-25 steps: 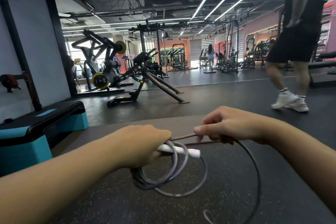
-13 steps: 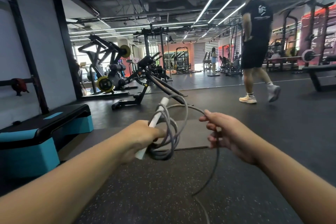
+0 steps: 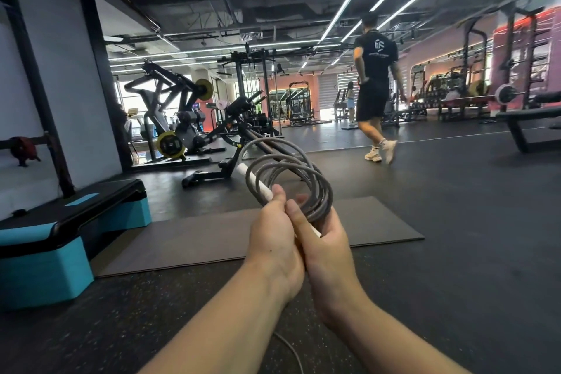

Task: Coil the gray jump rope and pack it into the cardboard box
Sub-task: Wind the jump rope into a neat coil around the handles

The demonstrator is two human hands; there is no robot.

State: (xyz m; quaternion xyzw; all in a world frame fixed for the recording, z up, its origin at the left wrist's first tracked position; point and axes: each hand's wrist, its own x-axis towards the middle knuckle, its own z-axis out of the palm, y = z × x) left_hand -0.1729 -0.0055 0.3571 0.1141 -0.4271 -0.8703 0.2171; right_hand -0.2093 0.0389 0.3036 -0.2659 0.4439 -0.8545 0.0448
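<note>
The gray jump rope [image 3: 315,179] stands up in several loops in front of me, with a white handle [image 3: 258,183] slanting through the coil. My left hand [image 3: 273,231] grips the handle and the base of the loops. Pressed against it, my right hand [image 3: 328,240] curls round the lower right of the coil. A loose tail of rope [image 3: 291,349] hangs below my wrists toward the floor. No cardboard box is in view.
A gray mat [image 3: 379,222] lies on the black speckled floor ahead. A teal and black step platform [image 3: 69,222] sits at the left. Weight machines [image 3: 182,118] stand beyond it. A person in black [image 3: 375,85] walks away at the right, near a bench [image 3: 528,121].
My right hand has come in against my left and closed on the coil. The loops have been raised upright. The person in black has walked further away.
</note>
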